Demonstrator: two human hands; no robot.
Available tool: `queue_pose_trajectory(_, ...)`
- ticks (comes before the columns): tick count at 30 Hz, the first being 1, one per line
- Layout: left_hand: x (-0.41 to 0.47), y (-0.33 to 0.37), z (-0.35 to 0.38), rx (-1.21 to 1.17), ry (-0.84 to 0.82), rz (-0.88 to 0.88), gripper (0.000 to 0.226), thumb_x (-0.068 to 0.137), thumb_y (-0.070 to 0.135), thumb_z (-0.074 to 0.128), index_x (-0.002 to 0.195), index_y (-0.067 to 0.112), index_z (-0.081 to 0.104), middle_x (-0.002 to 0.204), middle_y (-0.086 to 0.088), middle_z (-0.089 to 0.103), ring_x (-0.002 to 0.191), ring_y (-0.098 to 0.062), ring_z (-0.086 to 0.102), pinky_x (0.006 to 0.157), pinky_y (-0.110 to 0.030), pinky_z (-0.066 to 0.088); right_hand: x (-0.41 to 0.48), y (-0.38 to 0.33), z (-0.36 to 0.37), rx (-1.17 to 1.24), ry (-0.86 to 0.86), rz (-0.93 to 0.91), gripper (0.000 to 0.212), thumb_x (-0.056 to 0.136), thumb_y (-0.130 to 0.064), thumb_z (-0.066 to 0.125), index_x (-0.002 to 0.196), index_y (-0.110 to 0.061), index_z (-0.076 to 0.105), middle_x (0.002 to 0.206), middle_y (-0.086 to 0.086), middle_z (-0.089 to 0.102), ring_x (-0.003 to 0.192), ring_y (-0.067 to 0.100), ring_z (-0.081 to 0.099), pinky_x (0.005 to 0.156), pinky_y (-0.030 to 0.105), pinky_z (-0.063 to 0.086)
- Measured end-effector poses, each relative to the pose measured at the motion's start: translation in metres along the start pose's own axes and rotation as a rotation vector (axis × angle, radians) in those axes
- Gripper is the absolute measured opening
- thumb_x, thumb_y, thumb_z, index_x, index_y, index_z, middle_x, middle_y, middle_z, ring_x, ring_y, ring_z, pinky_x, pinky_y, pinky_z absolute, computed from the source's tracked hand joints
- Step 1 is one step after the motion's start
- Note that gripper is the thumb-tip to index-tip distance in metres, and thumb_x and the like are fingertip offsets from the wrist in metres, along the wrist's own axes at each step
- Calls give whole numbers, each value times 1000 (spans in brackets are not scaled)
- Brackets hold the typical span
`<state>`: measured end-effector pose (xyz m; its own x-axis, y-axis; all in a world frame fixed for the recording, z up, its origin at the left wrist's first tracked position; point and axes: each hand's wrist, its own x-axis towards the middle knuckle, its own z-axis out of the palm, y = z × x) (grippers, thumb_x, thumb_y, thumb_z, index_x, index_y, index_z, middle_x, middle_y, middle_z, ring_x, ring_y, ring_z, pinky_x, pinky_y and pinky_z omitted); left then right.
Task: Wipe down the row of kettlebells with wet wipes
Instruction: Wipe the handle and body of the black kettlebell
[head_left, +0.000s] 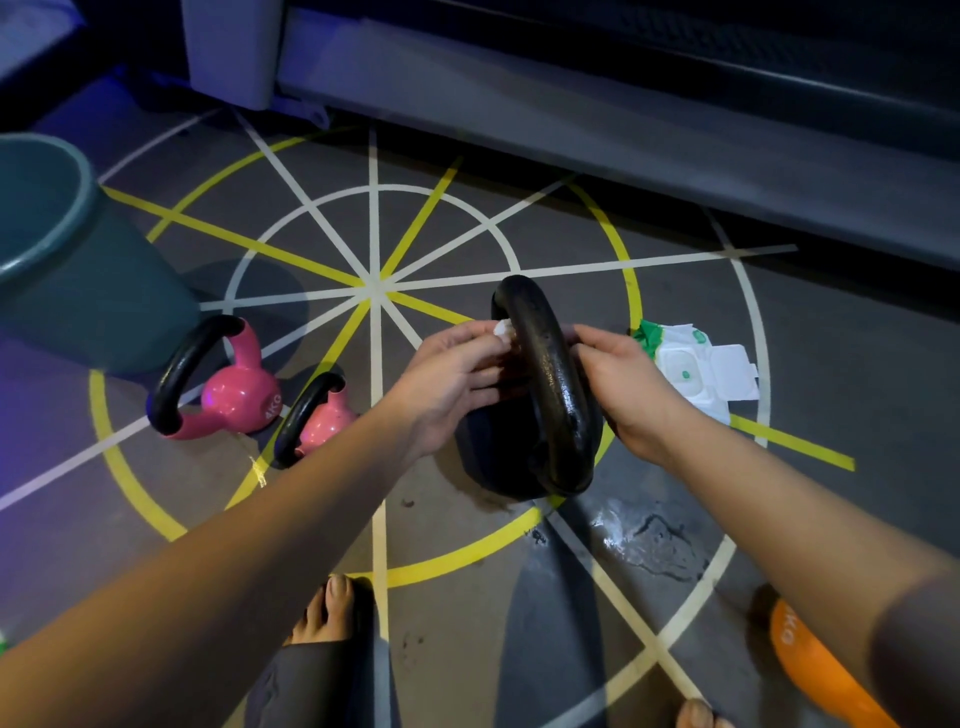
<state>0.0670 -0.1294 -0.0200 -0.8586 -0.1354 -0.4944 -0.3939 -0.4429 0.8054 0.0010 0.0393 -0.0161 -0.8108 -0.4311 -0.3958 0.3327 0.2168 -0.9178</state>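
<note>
A large black kettlebell (545, 415) stands on the floor in the middle of the head view, its thick handle glistening wet. My left hand (452, 379) pinches a small white wet wipe (503, 328) against the left side of the handle. My right hand (623, 384) grips the handle's right side. Two pink kettlebells with black handles stand to the left, a bigger one (234, 395) marked 4KG and a smaller one (324, 415). An orange kettlebell (810, 670) shows at the lower right, partly hidden by my right forearm.
A white and green wet wipe pack (698, 366) lies open on the floor right of the black kettlebell. A teal bucket (78, 270) stands at the left. A grey machine base (571, 119) runs along the back. A wet patch (649, 540) and my bare feet (327, 613) lie below.
</note>
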Motion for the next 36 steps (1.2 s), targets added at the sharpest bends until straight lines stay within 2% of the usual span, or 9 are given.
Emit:
queue_pose_trajectory(5,6,-3,2,-105,70,-108,29,101,14,61,128,3,61,117,-16,73,107,-31,72,92,-46,60,2,-7,5,64,-45,13,33,101,0,41,98,-12,72,75,5,71,66,14,66,59,23,53)
queue_pose_trajectory(8,16,-3,2,-221,37,-135,36,102,16,57,134,-1,56,129,-19,66,120,-32,65,104,-48,53,6,-7,7,59,-12,17,29,101,-9,45,100,-9,74,86,10,73,81,22,67,75,31,53)
queue_pose_trajectory(11,18,0,8,-285,38,-158,42,106,22,50,139,-3,55,139,-22,60,130,-35,58,112,-48,46,9,-6,4,38,28,64,30,96,-15,48,95,-10,78,88,10,74,83,25,67,83,40,50)
queue_pose_trajectory(15,17,-5,16,-357,23,-142,41,110,31,39,126,4,66,130,-20,67,130,-34,59,107,-45,48,6,-1,-2,65,86,18,33,84,-14,50,99,2,75,103,11,76,97,31,69,94,41,50)
queue_pose_trajectory(19,12,-2,27,-401,0,-143,48,110,33,38,142,0,53,133,-25,64,127,-38,60,112,-47,45,0,-1,-5,119,179,-62,28,87,-5,47,75,-3,72,90,7,75,83,19,68,73,27,53)
queue_pose_trajectory(25,9,1,32,-479,81,-192,53,109,42,40,138,0,56,134,-26,63,128,-37,60,115,-50,41,1,-4,0,143,277,-110,28,90,-6,47,86,5,72,88,17,73,77,23,67,68,28,54)
queue_pose_trajectory(29,2,0,21,-586,36,-157,31,108,26,44,123,4,60,116,-15,69,102,-27,69,101,-38,53,5,-3,0,176,343,-121,31,92,-6,45,85,4,73,88,22,72,74,22,66,65,27,54)
queue_pose_trajectory(33,1,-6,18,-567,-1,-143,18,104,11,49,121,9,55,105,-12,68,106,-25,63,96,-35,55,11,2,-10,190,397,-73,32,90,-8,46,81,-3,75,87,20,73,79,28,65,71,37,53)
queue_pose_trajectory(36,6,-10,21,-498,44,-85,16,103,6,51,117,12,56,91,-8,72,86,-18,69,73,-28,61,8,3,-11,200,379,-40,31,91,-8,45,83,-3,75,89,15,74,78,25,64,72,36,53)
